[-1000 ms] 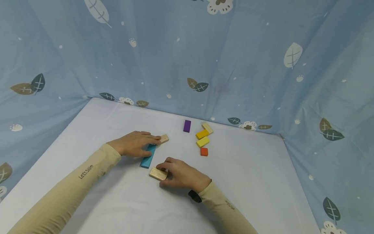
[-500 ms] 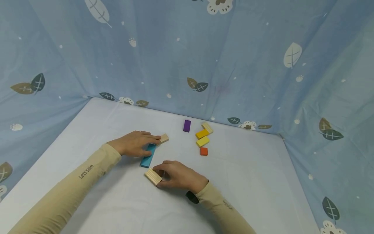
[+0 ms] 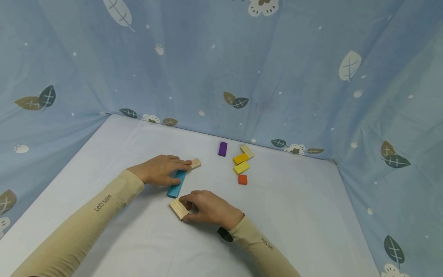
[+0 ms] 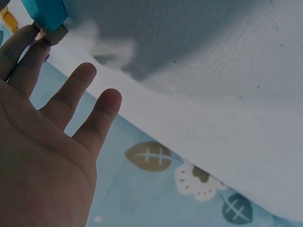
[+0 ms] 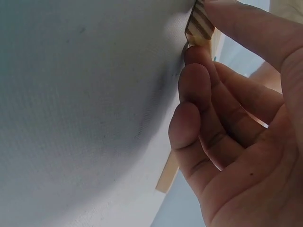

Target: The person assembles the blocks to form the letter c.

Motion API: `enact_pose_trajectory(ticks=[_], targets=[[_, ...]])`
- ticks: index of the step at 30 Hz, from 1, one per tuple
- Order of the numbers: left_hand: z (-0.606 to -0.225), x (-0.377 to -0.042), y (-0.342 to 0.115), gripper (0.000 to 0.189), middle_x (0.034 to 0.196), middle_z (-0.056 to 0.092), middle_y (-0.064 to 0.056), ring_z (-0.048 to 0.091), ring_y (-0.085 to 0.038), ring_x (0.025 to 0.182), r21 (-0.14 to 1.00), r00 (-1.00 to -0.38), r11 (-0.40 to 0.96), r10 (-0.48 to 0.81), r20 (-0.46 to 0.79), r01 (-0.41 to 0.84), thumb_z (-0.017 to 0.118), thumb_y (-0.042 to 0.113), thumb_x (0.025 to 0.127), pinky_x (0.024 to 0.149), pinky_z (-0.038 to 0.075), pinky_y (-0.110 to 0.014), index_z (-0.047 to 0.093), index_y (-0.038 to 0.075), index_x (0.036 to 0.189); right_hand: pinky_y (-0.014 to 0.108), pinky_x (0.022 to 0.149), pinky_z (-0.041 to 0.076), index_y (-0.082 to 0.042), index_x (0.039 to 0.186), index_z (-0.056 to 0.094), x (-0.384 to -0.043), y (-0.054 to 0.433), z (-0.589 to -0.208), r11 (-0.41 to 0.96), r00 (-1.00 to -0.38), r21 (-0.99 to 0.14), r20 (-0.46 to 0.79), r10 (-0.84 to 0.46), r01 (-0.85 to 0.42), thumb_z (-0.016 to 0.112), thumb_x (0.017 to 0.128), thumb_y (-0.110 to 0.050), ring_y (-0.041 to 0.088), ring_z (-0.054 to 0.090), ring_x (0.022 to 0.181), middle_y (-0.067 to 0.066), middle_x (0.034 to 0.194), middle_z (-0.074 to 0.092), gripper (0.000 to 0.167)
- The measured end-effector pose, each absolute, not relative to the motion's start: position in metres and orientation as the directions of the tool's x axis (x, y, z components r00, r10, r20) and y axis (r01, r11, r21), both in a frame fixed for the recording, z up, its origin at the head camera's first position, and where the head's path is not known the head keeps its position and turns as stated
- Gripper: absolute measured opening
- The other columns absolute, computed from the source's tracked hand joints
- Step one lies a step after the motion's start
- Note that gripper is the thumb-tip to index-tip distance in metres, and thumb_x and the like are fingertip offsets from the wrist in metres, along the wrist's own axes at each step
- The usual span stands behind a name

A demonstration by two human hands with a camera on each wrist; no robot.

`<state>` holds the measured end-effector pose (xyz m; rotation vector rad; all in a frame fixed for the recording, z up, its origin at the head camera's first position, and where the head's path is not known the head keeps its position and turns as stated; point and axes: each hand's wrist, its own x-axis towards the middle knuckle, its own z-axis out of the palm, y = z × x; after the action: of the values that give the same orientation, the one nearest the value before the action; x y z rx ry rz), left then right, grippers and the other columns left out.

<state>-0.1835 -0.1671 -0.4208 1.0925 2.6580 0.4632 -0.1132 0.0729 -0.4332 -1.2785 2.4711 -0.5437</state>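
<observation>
In the head view my left hand [image 3: 159, 171] rests over a blue block [image 3: 175, 189] and a light wooden block [image 3: 195, 163] lying at its far end. The thumb lies on the blue block and the forefinger reaches onto the wooden one. The left wrist view has two fingertips touching the wooden block's end [image 4: 57, 34], the other fingers stretched out. My right hand [image 3: 212, 207] pinches a striped wooden block [image 3: 178, 209] between thumb and fingers at the blue block's near end. Only part of that striped block [image 5: 200, 22] appears in the right wrist view.
To the right of the hands lie a purple block [image 3: 223, 149], a wooden block [image 3: 247, 151], an orange-yellow block [image 3: 240, 159], a yellow block [image 3: 241, 167] and a small red block [image 3: 243, 179]. A blue patterned curtain [image 3: 194, 69] stands behind the white table [image 3: 294, 215].
My right hand has shifted left, turning the striped wooden block so that it lies closer to the blue block's near end. The left hand stays in place.
</observation>
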Motion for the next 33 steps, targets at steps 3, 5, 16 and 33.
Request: enact_pose_trajectory(ticks=[3, 5, 16, 33], targets=[[-0.4221, -0.1841, -0.1672, 0.052, 0.157, 0.044, -0.004, 0.042, -0.044, 0.139, 0.376, -0.695, 0.671, 0.714, -0.091, 0.64, 0.069, 0.027, 0.096, 0.111, 0.035, -0.064, 0.058, 0.013, 0.145, 0.009, 0.07, 0.043, -0.013, 0.129, 0.067, -0.1121, 0.0725, -0.4338, 0.535, -0.564, -0.453, -0.082, -0.822, -0.713, 0.081, 0.088, -0.035, 0.0, 0.053, 0.079, -0.011, 0.094, 0.062, 0.048], [-0.422, -0.1841, -0.1673, 0.051, 0.157, 0.045, -0.005, 0.042, -0.045, 0.139, 0.377, -0.695, 0.671, 0.713, -0.092, 0.639, 0.069, 0.026, 0.096, 0.11, 0.035, -0.064, 0.058, 0.013, 0.145, 0.009, 0.071, 0.044, -0.015, 0.128, 0.068, -0.1106, 0.0715, -0.4334, 0.537, -0.571, -0.436, -0.062, -0.819, -0.722, 0.08, 0.088, -0.039, -0.001, 0.053, 0.079, -0.011, 0.094, 0.062, 0.049], [-0.4188, -0.1828, -0.1649, 0.052, 0.157, 0.045, -0.005, 0.042, -0.046, 0.139, 0.384, -0.695, 0.672, 0.712, -0.101, 0.633, 0.07, 0.026, 0.096, 0.112, 0.034, -0.064, 0.058, 0.011, 0.145, 0.009, 0.07, 0.045, -0.016, 0.13, 0.069, -0.1069, 0.0659, -0.4314, 0.577, -0.599, -0.362, -0.061, -0.798, -0.732, 0.077, 0.09, -0.043, -0.005, 0.052, 0.079, -0.009, 0.099, 0.063, 0.049], [-0.4205, -0.1841, -0.1656, 0.052, 0.157, 0.044, -0.004, 0.042, -0.045, 0.139, 0.385, -0.695, 0.673, 0.711, -0.105, 0.631, 0.07, 0.027, 0.096, 0.112, 0.034, -0.064, 0.058, 0.012, 0.145, 0.009, 0.066, 0.042, -0.015, 0.125, 0.071, -0.1075, 0.0688, -0.4325, 0.577, -0.6, -0.371, -0.063, -0.797, -0.728, 0.076, 0.092, -0.038, -0.003, 0.049, 0.075, -0.01, 0.091, 0.058, 0.041]])
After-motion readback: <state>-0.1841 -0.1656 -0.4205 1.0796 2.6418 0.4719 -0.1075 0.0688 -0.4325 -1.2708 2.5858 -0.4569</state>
